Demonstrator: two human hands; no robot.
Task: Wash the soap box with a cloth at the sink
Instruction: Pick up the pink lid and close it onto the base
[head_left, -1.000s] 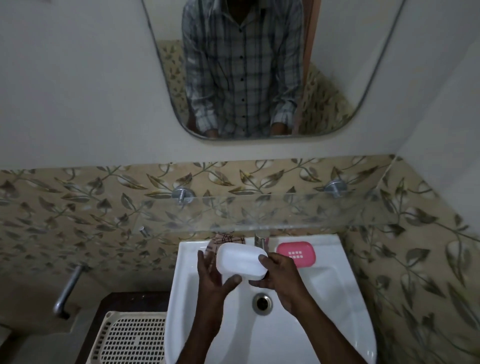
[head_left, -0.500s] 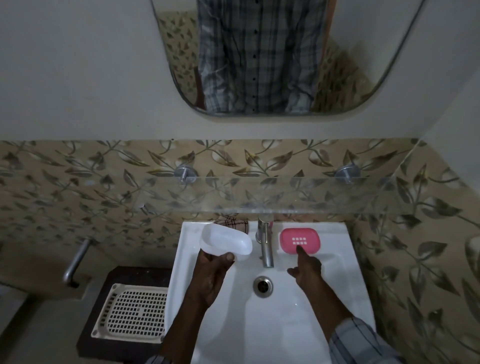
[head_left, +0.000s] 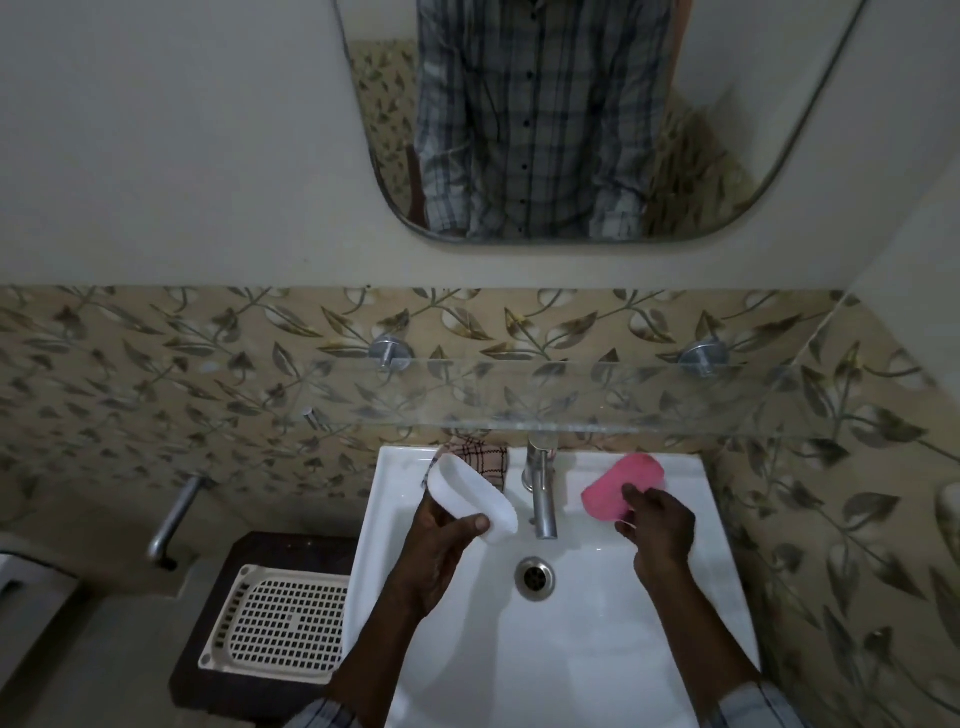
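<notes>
My left hand (head_left: 441, 551) holds the white soap box shell (head_left: 470, 500) over the sink's left side, thumb across its near end. My right hand (head_left: 657, 527) grips the pink soap box tray (head_left: 621, 483), tilted up off the sink's back right ledge. A checked cloth (head_left: 485, 457) lies at the back left of the white sink (head_left: 727, 571), partly hidden behind the white shell. The steel tap (head_left: 540, 488) stands between my hands, and no water shows running from it.
The drain (head_left: 535, 578) sits in the basin's middle. A glass shelf (head_left: 597, 397) juts out above the tap. A cream perforated tray (head_left: 278, 623) rests on a dark stand left of the sink. A metal pipe (head_left: 174, 512) sticks out of the left wall. A mirror (head_left: 545, 119) hangs above.
My hands split apart: the left carried the white shell to the left, while the right reached to the pink tray, gripped it and tipped it up off the ledge.
</notes>
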